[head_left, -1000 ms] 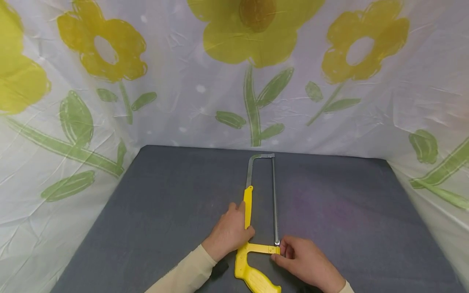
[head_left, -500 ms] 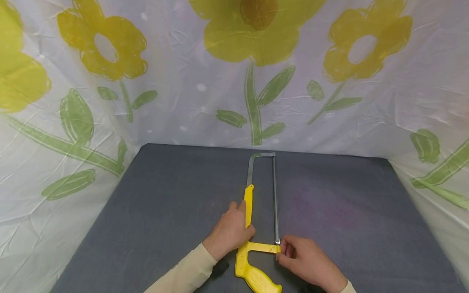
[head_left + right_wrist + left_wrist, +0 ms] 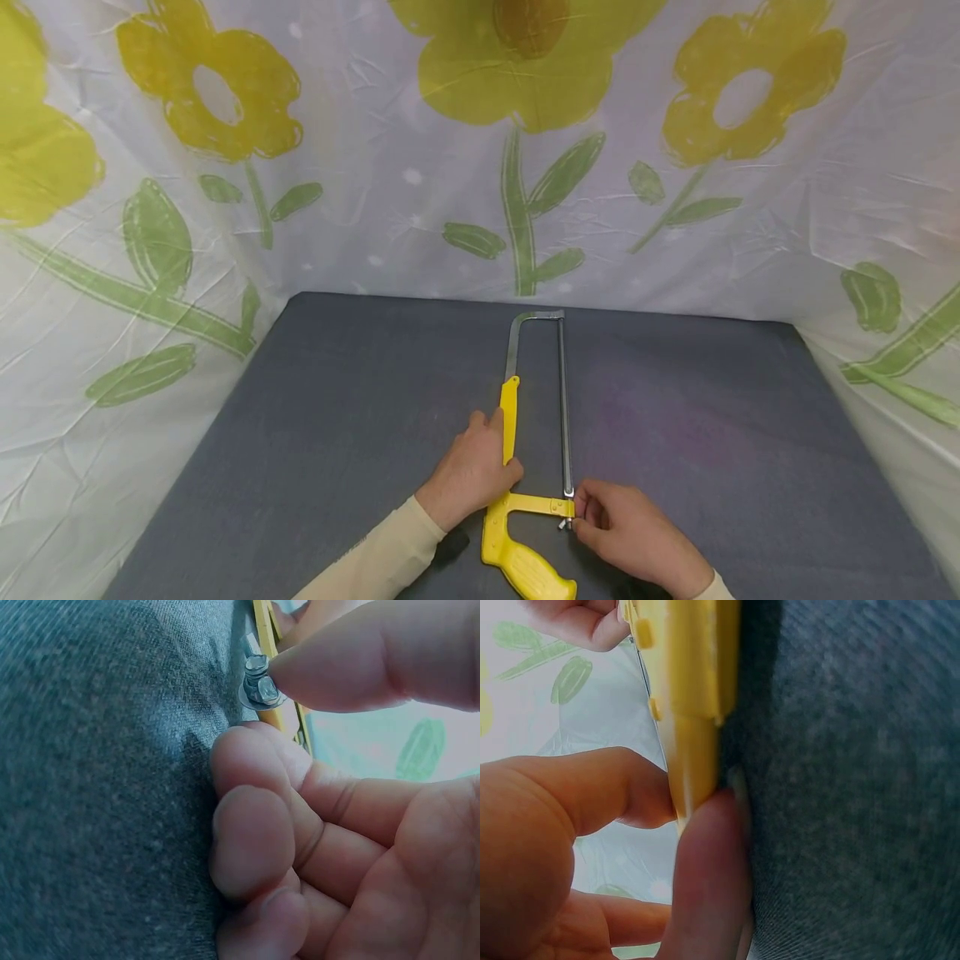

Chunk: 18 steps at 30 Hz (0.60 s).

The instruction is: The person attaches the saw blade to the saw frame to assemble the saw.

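A hacksaw with a yellow handle lies on the dark grey cloth, its silver bow end pointing away from me. Its blade runs along the right side of the frame. My left hand grips the yellow spine between thumb and fingers; the left wrist view shows that spine close up. At the blade's near end, my right hand has its thumb tip against a small metal wing nut. The right fingers are curled close below the nut, along the cloth.
The grey cloth-covered table reaches back to a white curtain printed with yellow flowers and green stems. This curtain also hangs along the left and right sides. A dark object shows under my left wrist.
The right thumb has shifted slightly right along the wing nut, which now shows beside it. The left hand keeps its grip and the hacksaw stays in place.
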Available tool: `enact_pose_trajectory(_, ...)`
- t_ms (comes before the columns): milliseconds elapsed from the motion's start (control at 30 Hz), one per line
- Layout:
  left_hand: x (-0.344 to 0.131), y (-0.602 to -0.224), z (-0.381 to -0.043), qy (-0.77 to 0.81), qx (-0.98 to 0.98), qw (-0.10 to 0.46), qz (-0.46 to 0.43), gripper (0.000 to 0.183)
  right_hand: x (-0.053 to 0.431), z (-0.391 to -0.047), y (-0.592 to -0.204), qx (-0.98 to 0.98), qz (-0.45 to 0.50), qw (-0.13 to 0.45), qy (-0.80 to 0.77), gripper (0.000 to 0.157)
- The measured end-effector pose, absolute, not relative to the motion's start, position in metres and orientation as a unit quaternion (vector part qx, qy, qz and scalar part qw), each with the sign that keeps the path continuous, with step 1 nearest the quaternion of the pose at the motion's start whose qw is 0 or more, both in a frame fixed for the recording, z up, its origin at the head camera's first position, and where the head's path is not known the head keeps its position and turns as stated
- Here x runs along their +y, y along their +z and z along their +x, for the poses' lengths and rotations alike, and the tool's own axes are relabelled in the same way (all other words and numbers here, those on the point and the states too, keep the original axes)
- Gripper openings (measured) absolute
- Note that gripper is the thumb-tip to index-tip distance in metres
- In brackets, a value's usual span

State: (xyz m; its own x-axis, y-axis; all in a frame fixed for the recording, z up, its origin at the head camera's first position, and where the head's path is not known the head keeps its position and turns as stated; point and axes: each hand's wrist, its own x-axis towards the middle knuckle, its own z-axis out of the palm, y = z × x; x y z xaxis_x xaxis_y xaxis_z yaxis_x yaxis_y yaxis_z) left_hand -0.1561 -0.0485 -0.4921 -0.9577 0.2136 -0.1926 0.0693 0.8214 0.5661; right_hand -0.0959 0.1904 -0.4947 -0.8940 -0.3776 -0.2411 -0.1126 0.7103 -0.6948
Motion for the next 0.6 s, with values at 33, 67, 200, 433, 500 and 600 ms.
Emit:
enact_pose_trajectory(33, -0.0486, -0.4918, -0.1565, 0.288, 0.947, 0.124, 0.075, 0.082, 0.1903, -0.0961, -0.4945, 0.905, -0.134, 0.187, -0.357, 0.013)
enact_pose_trajectory(67, -0.0488, -0.4920, -0.1566, 0.288, 0.946, 0.124, 0.076, 0.082, 0.1902, -0.0961, -0.4945, 0.905, -0.133, 0.188, -0.359, 0.013)
enact_pose_trajectory(200, -0.0496, -0.4931, -0.1549, 0.293, 0.945, 0.125, 0.076, 0.082, 0.1904, -0.0953, -0.4956, 0.900, -0.134, 0.192, -0.366, 0.012)
enact_pose_trajectory(433, -0.0489, -0.4938, -0.1553, 0.298, 0.943, 0.118, 0.086, 0.082, 0.1922, -0.0960, -0.4963, 0.901, -0.139, 0.186, -0.367, 0.013)
enact_pose_trajectory(500, -0.0486, -0.4936, -0.1554, 0.299, 0.943, 0.118, 0.084, 0.082, 0.1929, -0.0961, -0.4965, 0.899, -0.140, 0.188, -0.370, 0.013)
enact_pose_trajectory(600, -0.0482, -0.4928, -0.1557, 0.301, 0.943, 0.120, 0.081, 0.082, 0.1933, -0.0964, -0.4962, 0.897, -0.139, 0.195, -0.373, 0.012)
